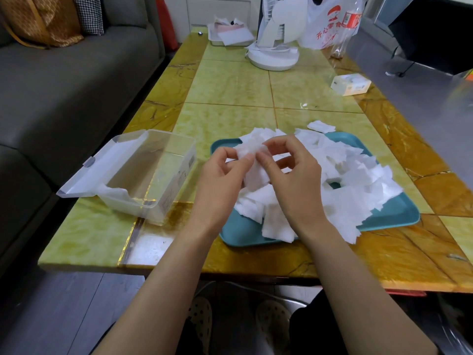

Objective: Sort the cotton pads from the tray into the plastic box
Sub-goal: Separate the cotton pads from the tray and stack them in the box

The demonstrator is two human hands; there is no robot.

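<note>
Glossy yellow-green tiles with amber borders cover the desk (230, 85), and a grey sofa (64, 85) runs along its left edge.

From the head camera we see a teal tray (394, 213) near the front edge, right of centre. It carries a loose heap of white square cotton pads (358, 180), some of them hanging over its near and right rims. One stray pad (321, 126) lies on the desk just beyond the tray's far rim.

Our left hand (220, 180) and right hand (294, 180) meet above the near-left part of the tray. Both pinch the same small bunch of pads (253, 172) between thumb and fingertips, with the other fingers curled, and the bunch is lifted clear of the heap.

A clear plastic box (153, 180) stands left of the tray near the desk's left edge. Its hinged lid (102, 162) is thrown open toward the sofa. Something white lies in its near-left corner, but we cannot tell whether it is a pad.

Along the far edge stand a white fan (276, 34), a printed plastic bag (330, 21) and a shallow white tray of papers (230, 34). A small carton (350, 84) sits by the right edge.
</note>
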